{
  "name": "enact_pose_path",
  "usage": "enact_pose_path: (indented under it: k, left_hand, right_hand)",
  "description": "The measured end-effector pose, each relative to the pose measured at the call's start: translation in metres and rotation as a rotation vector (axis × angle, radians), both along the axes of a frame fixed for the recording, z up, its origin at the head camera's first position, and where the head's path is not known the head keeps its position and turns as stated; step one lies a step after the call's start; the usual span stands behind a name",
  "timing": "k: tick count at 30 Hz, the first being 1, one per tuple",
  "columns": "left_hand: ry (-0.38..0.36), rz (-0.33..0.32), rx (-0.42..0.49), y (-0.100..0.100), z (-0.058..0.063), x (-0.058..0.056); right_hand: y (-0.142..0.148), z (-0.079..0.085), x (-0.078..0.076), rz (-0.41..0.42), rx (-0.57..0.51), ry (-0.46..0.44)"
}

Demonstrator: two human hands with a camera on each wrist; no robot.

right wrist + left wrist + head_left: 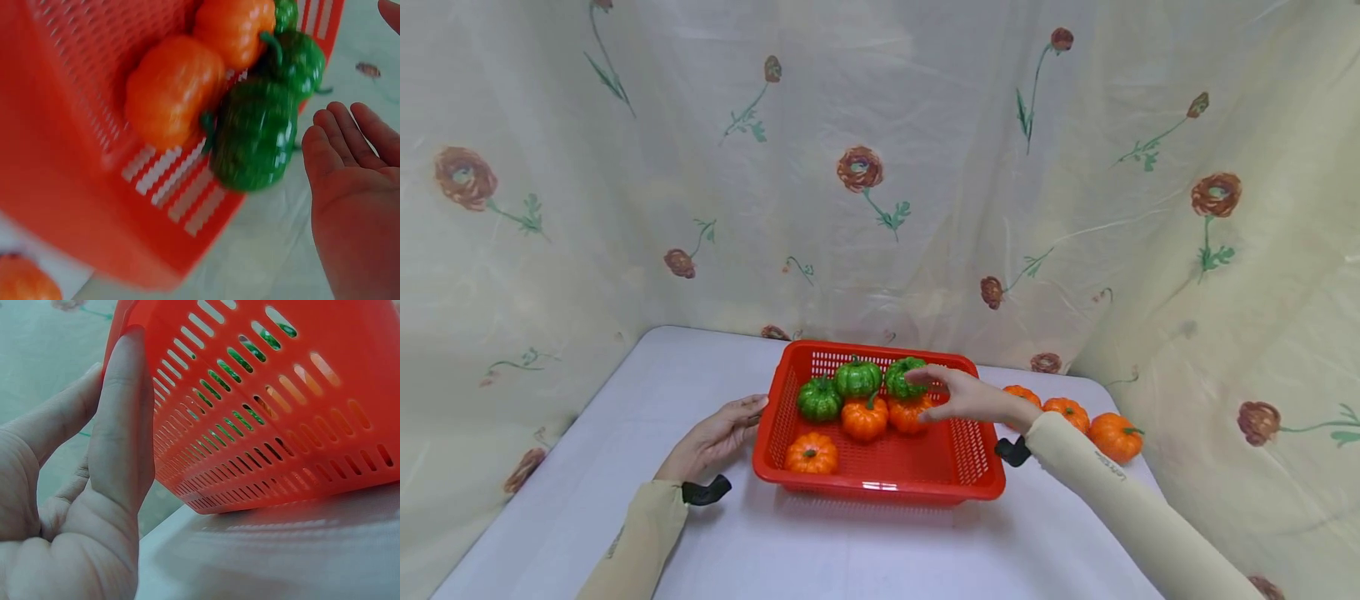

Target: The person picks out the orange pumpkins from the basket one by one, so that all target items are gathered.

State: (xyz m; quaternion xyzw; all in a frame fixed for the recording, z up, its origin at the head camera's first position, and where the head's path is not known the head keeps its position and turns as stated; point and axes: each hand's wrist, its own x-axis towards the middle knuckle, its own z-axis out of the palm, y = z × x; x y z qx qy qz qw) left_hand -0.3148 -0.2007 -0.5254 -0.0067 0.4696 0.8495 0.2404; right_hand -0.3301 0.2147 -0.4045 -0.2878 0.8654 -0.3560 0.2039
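Observation:
A red slotted plastic basket [880, 489] stands on the table with toy pumpkins inside. Three are green, including a green pumpkin [904, 377] at the back right, and three are orange, with one orange pumpkin [811, 454] set apart at the front left. My left hand [718, 437] has its straight fingertips against the basket's left rim, on the outer side of the slotted wall [262, 425]. Above the basket's right part hovers my right hand [958, 395], thumb and fingers spread and holding nothing. Its fingertips are close to the back right green pumpkin [255, 134].
Outside the basket, three more orange pumpkins line the table's right edge, the nearest orange pumpkin [1116, 437] partly behind the right sleeve [1120, 492]. White cloth [820, 558] covers the table. A flower-patterned curtain [925, 167] hangs behind and at both sides.

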Motion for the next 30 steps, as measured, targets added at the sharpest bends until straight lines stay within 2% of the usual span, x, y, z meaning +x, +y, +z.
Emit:
enact_pose_path:
  k: [6, 10, 15, 22, 26, 30]
  left_hand:
    - [-0.018, 0.001, 0.014, -0.003, -0.002, 0.001]
    - [-0.031, 0.018, 0.015, -0.004, -0.002, 0.002]
    - [-0.050, 0.062, -0.032, -0.004, -0.002, 0.001]
    - [0.009, 0.025, -0.058, -0.001, -0.003, -0.003]
    - [-0.024, 0.042, -0.036, -0.002, -0.002, -0.001]
    - [-0.018, 0.037, -0.038, -0.001, -0.001, -0.001]
  right_hand:
    - [-0.036, -0.016, 0.002, 0.135, -0.016, -0.044]
    - [-0.059, -0.019, 0.006, 0.187, 0.027, -0.048]
    - [-0.084, -0.025, 0.006, 0.241, 0.094, -0.022]
    - [-0.109, -0.034, 0.006, 0.292, 0.108, -0.045]
    - [-0.121, -0.041, 0.006, 0.301, 0.138, -0.059]
    - [-0.132, -0.050, 0.005, 0.317, 0.181, -0.035]
